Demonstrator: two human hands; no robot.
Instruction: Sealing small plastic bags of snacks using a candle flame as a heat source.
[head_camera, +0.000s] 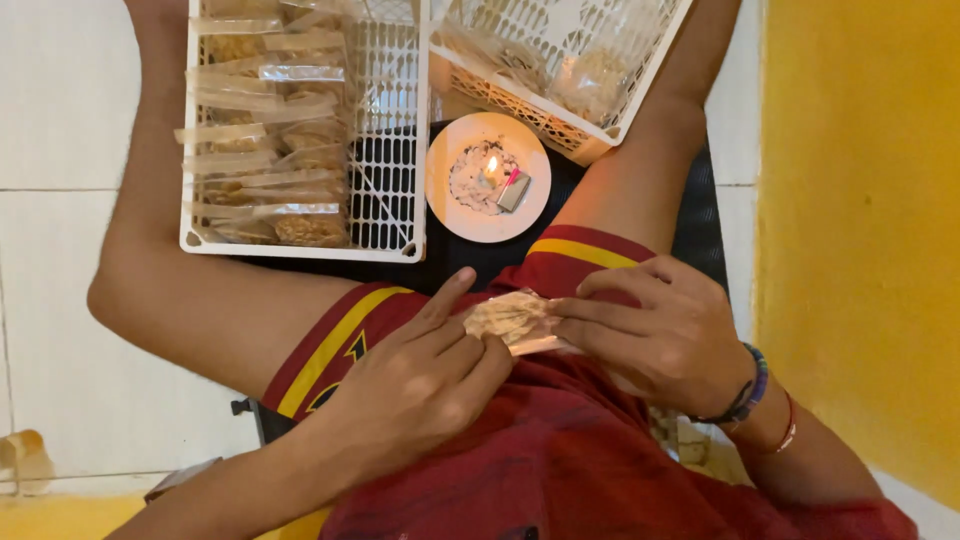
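Note:
Both hands hold a small clear plastic packet of pale brown snack over my lap. My left hand pinches its left end with thumb and fingers. My right hand grips its right end, fingers curled over it, with bead bracelets on the wrist. Just beyond the packet sits a round pale plate carrying a small burning candle in melted wax and a small metal piece.
A white plastic basket at the upper left holds several sealed snack packets in rows. A second white basket at the upper right holds a few bags. White floor tiles lie left; a yellow wall stands right.

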